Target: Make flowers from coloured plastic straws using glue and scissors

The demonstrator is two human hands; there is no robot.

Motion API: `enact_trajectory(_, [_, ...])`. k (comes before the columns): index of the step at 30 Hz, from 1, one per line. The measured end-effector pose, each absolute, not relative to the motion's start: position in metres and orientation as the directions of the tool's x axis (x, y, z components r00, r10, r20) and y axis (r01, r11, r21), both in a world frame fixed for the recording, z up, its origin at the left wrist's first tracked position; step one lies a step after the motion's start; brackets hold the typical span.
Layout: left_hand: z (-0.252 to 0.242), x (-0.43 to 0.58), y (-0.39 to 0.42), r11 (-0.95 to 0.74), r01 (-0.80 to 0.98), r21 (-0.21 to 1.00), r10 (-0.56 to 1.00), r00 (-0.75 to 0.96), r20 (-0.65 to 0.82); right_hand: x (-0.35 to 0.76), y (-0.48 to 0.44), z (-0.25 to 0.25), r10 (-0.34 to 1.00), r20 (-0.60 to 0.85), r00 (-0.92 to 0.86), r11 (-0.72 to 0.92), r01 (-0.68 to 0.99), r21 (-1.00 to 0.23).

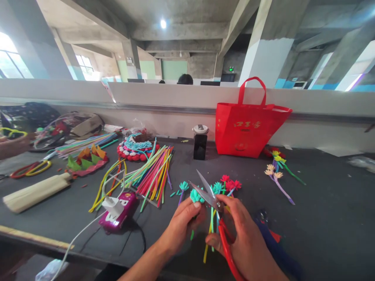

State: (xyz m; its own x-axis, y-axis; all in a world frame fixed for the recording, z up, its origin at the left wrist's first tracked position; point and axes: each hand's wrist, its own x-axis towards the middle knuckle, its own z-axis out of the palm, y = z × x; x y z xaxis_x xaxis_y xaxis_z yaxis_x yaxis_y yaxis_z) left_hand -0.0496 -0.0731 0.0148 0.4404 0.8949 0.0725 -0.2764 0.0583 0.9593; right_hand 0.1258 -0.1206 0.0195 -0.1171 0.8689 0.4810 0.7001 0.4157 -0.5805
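Note:
My left hand (187,216) pinches a teal pipe-cleaner flower (197,196) just above the near part of the table. In my right hand (244,234) is a pair of red-handled scissors (227,249), their blades spread apart, with the lower blade close by the teal flower. Whether that blade touches it I cannot tell. Behind the scissors lie another teal flower (217,187) and red flowers (231,184), with green and yellow stems running under my hands. A teal flower with a purple stem (183,186) rests left of the blades, beside small teal clippings.
A bundle of coloured pipe cleaners (158,171) and a purple power strip (120,212) lie left. A phone (200,147) stands before a red bag (249,128). Finished flowers (277,173) lie right. At far left, another person's hand (14,146) is near scissors (32,168).

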Motion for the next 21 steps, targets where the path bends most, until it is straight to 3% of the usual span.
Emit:
enact_trajectory(5, [0.0099,-0.0506,-0.0718,0.090,-0.271,0.958,0.891,0.452,0.044,0.1274,-0.1215,0.0183,0.885,0.444,-0.138,0.399,0.716,-0.573])
enact_trajectory(21, [0.0070,-0.0524,-0.0709,0.140,-0.325,0.935,0.896,0.444,0.020,0.1302,-0.1208,0.0175,0.823,0.557,-0.115,0.439,0.751,-0.493])
